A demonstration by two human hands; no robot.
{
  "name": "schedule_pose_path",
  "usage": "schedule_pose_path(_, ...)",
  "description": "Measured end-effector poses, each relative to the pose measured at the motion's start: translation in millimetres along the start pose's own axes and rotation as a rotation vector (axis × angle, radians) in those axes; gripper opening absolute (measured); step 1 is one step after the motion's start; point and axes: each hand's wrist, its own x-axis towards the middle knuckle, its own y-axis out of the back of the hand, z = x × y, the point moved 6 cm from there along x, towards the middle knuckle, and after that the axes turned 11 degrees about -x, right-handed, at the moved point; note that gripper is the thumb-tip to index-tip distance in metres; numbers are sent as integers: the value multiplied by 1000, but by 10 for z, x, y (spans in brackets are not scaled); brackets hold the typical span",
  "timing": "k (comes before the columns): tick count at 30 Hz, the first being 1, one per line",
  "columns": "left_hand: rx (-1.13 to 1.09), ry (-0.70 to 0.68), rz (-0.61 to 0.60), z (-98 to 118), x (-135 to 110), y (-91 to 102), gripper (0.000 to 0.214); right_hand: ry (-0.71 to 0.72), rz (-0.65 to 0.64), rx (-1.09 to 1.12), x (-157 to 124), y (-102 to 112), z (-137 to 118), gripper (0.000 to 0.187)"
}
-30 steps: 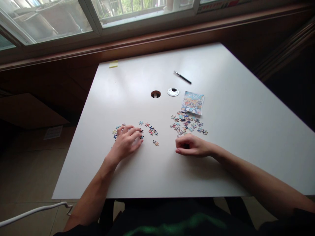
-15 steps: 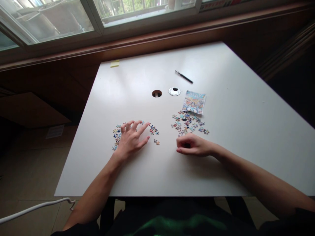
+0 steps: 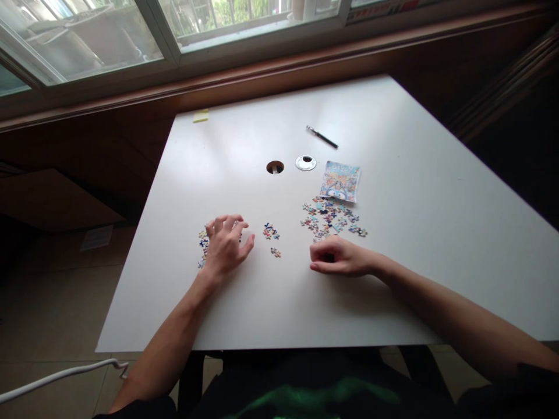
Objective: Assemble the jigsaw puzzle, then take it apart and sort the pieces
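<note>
My left hand [image 3: 226, 244] is spread with bent fingers over the left pile of jigsaw pieces [image 3: 203, 244], covering most of it. Its fingertips come down among the pieces, and whether they press on any is hidden. Just right of the thumb lie a small cluster of jigsaw pieces [image 3: 271, 231] and a smaller group of jigsaw pieces [image 3: 275, 252]. My right hand [image 3: 338, 256] rests on the table as a loose fist, with nothing visible in it. Directly beyond that fist is a wide scatter of jigsaw pieces [image 3: 334, 218].
A printed puzzle packet [image 3: 340, 181] borders the right scatter. Farther back on the white table [image 3: 244, 308] are a round hole [image 3: 275, 167], a metal ring cover [image 3: 305, 163], a black pen [image 3: 322, 137] and a yellow sticky note [image 3: 201, 116]. A window stands behind.
My left hand has moved left and its fingers have drawn in, gathering or covering the pieces at the pile's upper right. My right hand stays put. The view has shifted slightly.
</note>
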Motion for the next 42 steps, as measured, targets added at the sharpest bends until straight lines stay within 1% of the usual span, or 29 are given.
schedule_pose_path(2,-71,-135,-70,98,-15,-39,25,-2,-1,0,0,0,-2,34)
schedule_pose_path(4,-118,-239,-154,177,-39,-82,32,-5,1,0,-1,1,-2,34)
schedule_pose_path(5,-129,-269,-193,199,-49,-105,35,-8,2,-1,-2,1,-1,34)
schedule_pose_path(7,-129,-282,-253,207,-59,-143,36,-7,3,-2,-3,2,2,34)
schedule_pose_path(10,-103,-225,-265,168,-50,-151,28,-1,-2,2,-2,-1,3,34)
schedule_pose_path(13,-64,-137,-202,116,-25,-102,20,-6,-5,3,1,-3,-4,35)
schedule_pose_path(18,20,28,-75,7,10,-9,13,-1,9,2,4,5,-27,37)
schedule_pose_path(20,25,53,-53,-10,14,2,15,1,5,2,2,1,-22,36)
schedule_pose_path(21,13,41,-50,2,13,1,16,0,2,2,1,0,-16,36)
schedule_pose_path(23,-40,-41,-77,74,4,-21,16,-1,0,-4,-2,-2,-4,36)
schedule_pose_path(27,-157,-325,-255,311,-73,-135,21,1,-1,-21,-5,0,-1,36)
schedule_pose_path(29,-185,-379,-295,353,-102,-173,19,-4,2,-23,-5,2,-2,36)
schedule_pose_path(31,-187,-354,-274,331,-95,-181,15,-9,1,-19,-3,0,-2,37)
schedule_pose_path(34,-150,-266,-235,261,-55,-163,14,-10,-4,-13,-1,-5,-3,36)
schedule_pose_path(36,-114,-212,-241,201,-32,-123,13,-8,-3,-15,-2,-4,-6,36)
schedule_pose_path(38,-87,-150,-251,98,-34,-36,14,-4,-1,-21,-4,-1,-9,37)
schedule_pose_path(40,-68,-58,-264,-78,-91,82,28,-1,3,-23,-9,1,-7,37)
schedule_pose_path(41,-55,7,-267,-196,-145,144,41,-2,4,-23,-12,0,-3,37)
schedule_pose_path(42,-35,77,-301,-324,-221,181,58,-3,3,-22,-15,-3,3,37)
